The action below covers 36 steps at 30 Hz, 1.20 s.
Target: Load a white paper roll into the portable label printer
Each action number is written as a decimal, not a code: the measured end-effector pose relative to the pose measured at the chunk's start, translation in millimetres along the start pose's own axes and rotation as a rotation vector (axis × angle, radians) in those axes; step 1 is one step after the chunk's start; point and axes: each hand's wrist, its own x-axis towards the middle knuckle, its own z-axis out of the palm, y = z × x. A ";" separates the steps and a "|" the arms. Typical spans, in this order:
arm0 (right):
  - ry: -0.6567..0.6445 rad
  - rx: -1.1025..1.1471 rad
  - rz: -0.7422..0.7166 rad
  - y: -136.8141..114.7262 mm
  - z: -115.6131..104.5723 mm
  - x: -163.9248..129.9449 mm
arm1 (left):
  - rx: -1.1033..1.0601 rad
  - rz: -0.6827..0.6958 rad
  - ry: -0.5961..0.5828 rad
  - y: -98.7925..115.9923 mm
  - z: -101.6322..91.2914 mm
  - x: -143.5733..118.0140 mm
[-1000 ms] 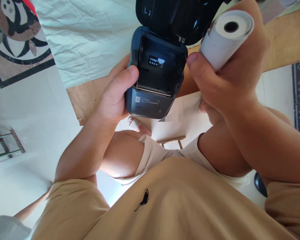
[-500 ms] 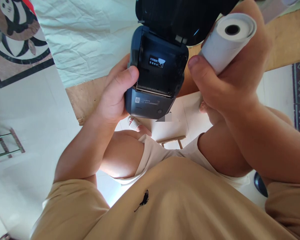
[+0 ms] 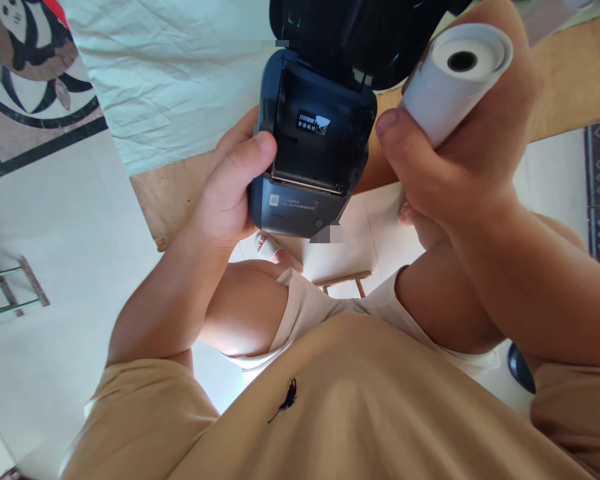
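Plainly, I see the left hand (image 3: 227, 190) clamped on the open printer (image 3: 317, 153); at its two o'clock, the right hand (image 3: 457, 160) wraps round a paper roll (image 3: 443, 93), long axis tilted toward one o'clock.

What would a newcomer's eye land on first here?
Probably the dark device with its black lid open, held in the left hand at upper centre. Next, the white roll in the right hand, beside it. A panda picture also stands out, upper left.
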 end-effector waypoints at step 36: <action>0.000 0.097 -0.027 0.7 2.6 2.0 | -0.088 -0.031 -0.079 11.4 2.3 -5.7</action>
